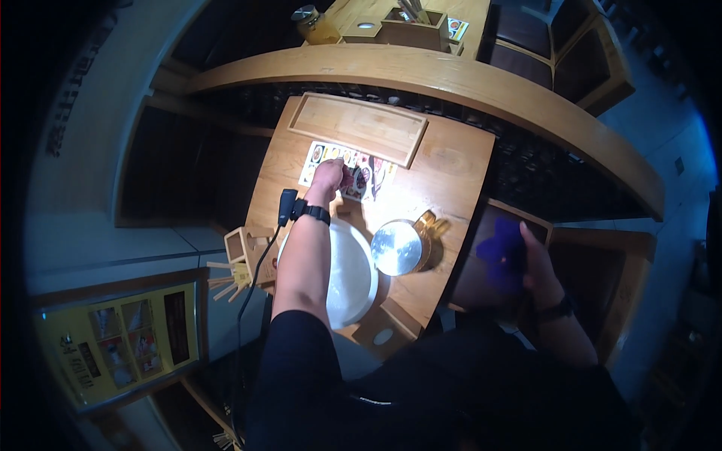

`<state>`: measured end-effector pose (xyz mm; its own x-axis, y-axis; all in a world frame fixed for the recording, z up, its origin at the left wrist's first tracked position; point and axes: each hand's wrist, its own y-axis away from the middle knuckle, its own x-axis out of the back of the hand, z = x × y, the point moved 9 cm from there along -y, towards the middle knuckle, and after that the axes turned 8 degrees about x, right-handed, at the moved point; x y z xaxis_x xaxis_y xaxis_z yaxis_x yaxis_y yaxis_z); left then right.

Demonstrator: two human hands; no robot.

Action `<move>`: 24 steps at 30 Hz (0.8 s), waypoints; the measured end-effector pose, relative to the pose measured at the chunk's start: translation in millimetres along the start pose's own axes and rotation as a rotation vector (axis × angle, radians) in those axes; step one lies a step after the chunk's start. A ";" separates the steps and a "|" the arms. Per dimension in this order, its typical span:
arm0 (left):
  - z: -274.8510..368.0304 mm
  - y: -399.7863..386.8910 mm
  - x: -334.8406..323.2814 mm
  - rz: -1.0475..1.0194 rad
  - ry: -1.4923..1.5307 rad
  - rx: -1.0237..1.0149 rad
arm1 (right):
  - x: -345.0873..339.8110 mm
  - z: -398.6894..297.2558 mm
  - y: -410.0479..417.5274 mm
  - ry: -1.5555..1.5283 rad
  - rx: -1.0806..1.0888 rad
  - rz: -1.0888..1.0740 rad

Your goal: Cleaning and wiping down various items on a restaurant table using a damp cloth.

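Observation:
My left hand (330,173) is over a printed picture menu (372,175) that lies flat on the wooden table (457,152); whether its fingers grip the menu cannot be told. On the right, beyond the table's edge, my right hand (538,262) holds a purple cloth (502,251). A round white plate or tray (352,273) lies partly under my left forearm. Beside it stands an amber pitcher with a metal lid (396,248). A shallow rectangular wooden tray (358,124) rests behind the menu.
A wooden box (242,248) with paper-wrapped sticks (234,280) stands at the table's left edge. Near me is a wooden tissue box (383,335). A curved wooden partition (395,67) rises behind the table, and dark padded chairs (586,276) stand to the right.

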<state>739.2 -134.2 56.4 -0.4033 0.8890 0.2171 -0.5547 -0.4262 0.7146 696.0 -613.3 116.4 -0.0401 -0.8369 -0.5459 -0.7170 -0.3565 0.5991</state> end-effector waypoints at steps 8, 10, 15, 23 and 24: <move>2.3 -72.0 -41.1 0.054 0.034 0.117 | 84.5 15.0 36.7 -0.079 -0.016 0.288; 15.0 -71.3 -46.2 0.086 -0.138 0.138 | 91.3 16.8 42.4 -0.126 -0.009 0.299; 16.0 -92.9 -25.3 0.139 -0.012 0.131 | 89.9 27.9 41.7 -0.147 -0.036 0.213; 31.3 -107.7 -2.8 0.280 0.306 0.061 | 80.5 16.0 53.2 -0.205 -0.003 0.187; 28.2 -114.2 2.0 0.230 0.341 0.075 | 78.8 14.0 54.4 -0.191 0.007 0.185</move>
<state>822.2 -79.0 -6.0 -0.7356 0.6598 0.1533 -0.3725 -0.5830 0.7220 644.1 -692.8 97.8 -0.3012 -0.7937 -0.5285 -0.6902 -0.2009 0.6951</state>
